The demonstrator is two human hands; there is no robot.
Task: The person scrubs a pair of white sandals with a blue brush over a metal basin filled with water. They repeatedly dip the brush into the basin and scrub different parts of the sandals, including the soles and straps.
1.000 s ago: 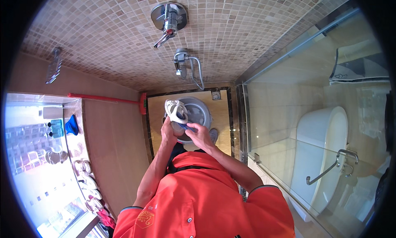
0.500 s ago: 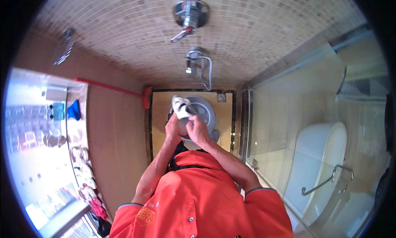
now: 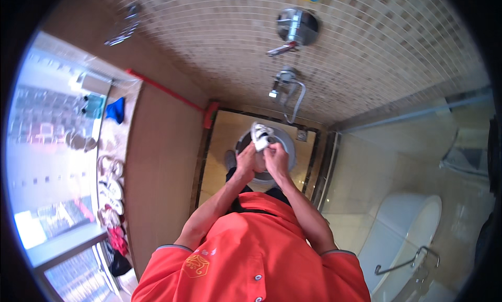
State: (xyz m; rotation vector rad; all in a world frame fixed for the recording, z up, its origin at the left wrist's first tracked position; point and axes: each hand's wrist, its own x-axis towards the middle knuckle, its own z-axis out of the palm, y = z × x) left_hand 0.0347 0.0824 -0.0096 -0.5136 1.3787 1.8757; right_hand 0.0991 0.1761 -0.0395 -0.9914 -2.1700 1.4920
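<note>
Both my hands are together over a grey round basin (image 3: 289, 145) on the floor, holding a white shoe (image 3: 259, 136) with dark patches. My left hand (image 3: 247, 160) grips it from the left, its fingers closed round the near end. At the other side, my right hand (image 3: 276, 159) has its fingers bent and pressed against the shoe's near right edge. The shoe's far end points up and away from me, above the basin's rim. My fingers hide part of the shoe, and what lies inside the basin is hard to make out.
A shower mixer (image 3: 297, 27) and a chrome tap with a hose (image 3: 285, 77) are on the tiled wall ahead. A red-handled brush (image 3: 209, 114) leans at the left. Several shoes (image 3: 111, 189) line the window ledge. Right of a glass panel stands a white bathtub (image 3: 387, 234).
My view has turned and shifted, so the whole scene sits differently in the picture. The shoe stays in my hands over the basin, turned a little more upright.
</note>
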